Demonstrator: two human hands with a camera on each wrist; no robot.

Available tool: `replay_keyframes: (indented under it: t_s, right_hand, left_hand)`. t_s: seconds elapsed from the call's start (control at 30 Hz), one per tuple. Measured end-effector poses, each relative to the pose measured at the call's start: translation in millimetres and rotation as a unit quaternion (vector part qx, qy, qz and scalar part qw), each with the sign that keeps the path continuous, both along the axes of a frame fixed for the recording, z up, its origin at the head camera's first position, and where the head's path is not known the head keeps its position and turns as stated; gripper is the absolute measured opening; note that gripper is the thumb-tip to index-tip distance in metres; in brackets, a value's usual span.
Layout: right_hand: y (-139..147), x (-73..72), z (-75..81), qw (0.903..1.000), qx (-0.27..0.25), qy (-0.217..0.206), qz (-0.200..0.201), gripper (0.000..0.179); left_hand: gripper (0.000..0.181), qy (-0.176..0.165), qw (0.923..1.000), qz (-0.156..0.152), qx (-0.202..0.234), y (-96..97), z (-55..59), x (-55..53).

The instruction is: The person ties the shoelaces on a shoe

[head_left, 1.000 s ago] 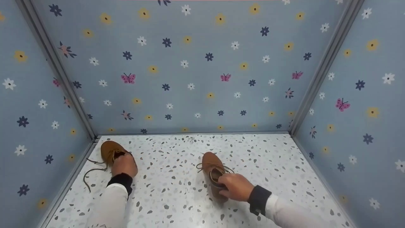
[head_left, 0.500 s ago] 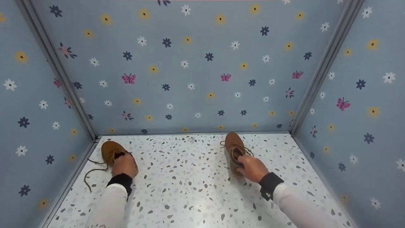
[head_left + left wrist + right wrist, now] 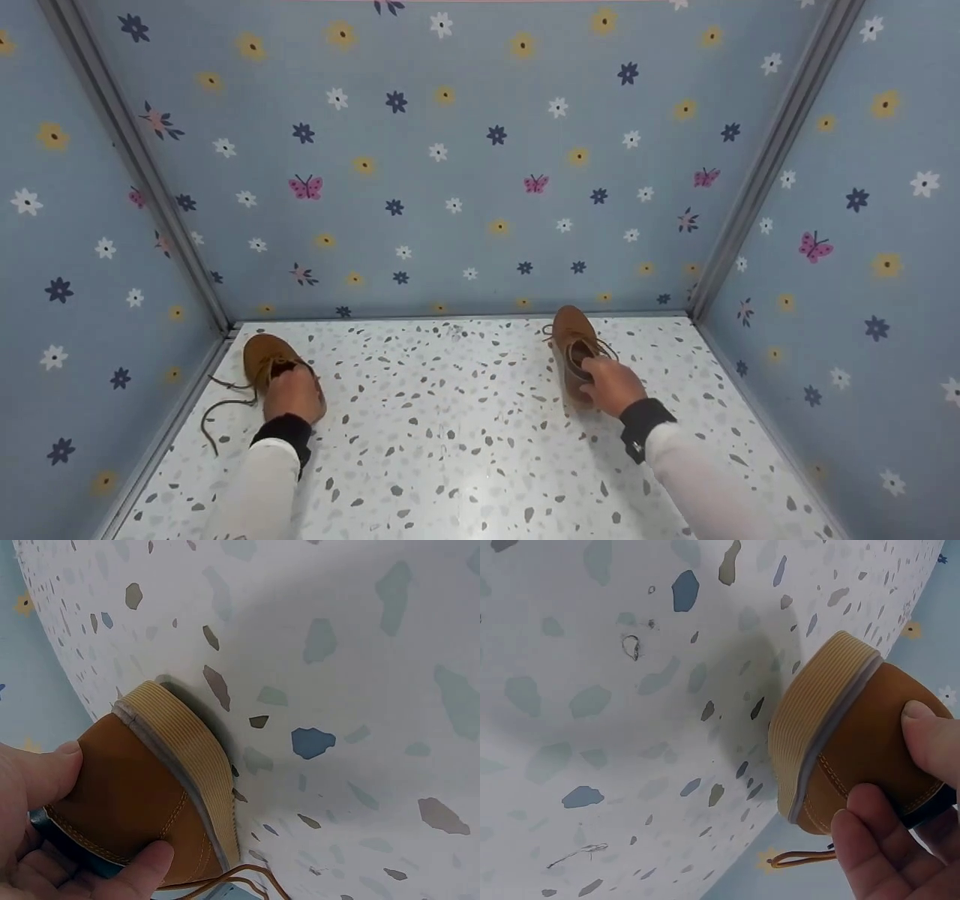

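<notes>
Two brown lace-up shoes are in the head view, toes toward the back wall. My left hand (image 3: 294,396) grips the left shoe (image 3: 262,354) by its heel collar, at the floor's back left. Its laces (image 3: 225,403) hang loose onto the floor. In the left wrist view, thumb and fingers pinch the heel (image 3: 127,780) above a ribbed tan sole. At the back right, my right hand (image 3: 615,385) holds the right shoe (image 3: 573,327) by the collar, its laces tied in a bow. The right wrist view shows thumb and fingers on its heel (image 3: 870,742), the sole close over the floor.
The speckled white floor (image 3: 420,435) is enclosed by a back wall (image 3: 465,172), a left wall (image 3: 82,315) and a right wall (image 3: 847,300), all blue with flowers and butterflies. Grey metal strips run along the corners.
My right hand has carried the right shoe rightward and back toward the wall, slowing over the last half second. The left hand and left shoe have stayed in place.
</notes>
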State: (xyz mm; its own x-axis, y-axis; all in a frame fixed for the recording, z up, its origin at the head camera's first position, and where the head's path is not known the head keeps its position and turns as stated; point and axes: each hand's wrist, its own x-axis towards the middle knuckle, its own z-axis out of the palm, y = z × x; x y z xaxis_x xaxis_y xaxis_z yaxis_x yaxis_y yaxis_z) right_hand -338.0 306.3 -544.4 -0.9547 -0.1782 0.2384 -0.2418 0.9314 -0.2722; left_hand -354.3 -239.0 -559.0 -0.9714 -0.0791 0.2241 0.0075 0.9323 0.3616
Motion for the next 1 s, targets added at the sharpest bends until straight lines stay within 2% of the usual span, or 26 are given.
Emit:
replay_keyframes:
  t_s: [0.23, 0.33, 0.47, 0.7, 0.87, 1.0]
  right_hand:
    - [4, -11.0, -8.4, 0.9995, 0.018, -0.012, -0.023, 0.018]
    - [6, -14.3, -13.2, 0.9993, 0.026, -0.004, -0.028, 0.018]
    - [8, -16.5, -19.7, 0.9990, 0.030, 0.017, -0.028, 0.019]
    - [7, -17.2, -24.1, 0.9980, 0.045, 0.029, -0.032, 0.020]
    - [3, -17.6, -19.3, 0.9966, 0.065, 0.003, -0.050, 0.022]
    - [0, -15.1, -17.8, 0.9968, 0.059, -0.018, -0.051, 0.036]
  left_hand:
    - [0.025, 0.030, 0.9994, 0.001, 0.019, -7.8, -5.8, 0.3]
    - [0.024, 0.024, 0.9991, 0.002, 0.034, -9.5, -5.8, -0.6]
    - [0.028, 0.013, 0.9984, 0.003, 0.055, -6.4, 0.2, -0.1]
    - [0.036, 0.017, 0.9975, -0.019, 0.066, 13.9, 15.0, 3.9]
    - [0.041, 0.010, 0.9962, -0.042, 0.075, 35.2, 24.5, 7.0]
    - [0.044, 0.016, 0.9953, -0.062, 0.073, 51.8, 28.7, 8.7]
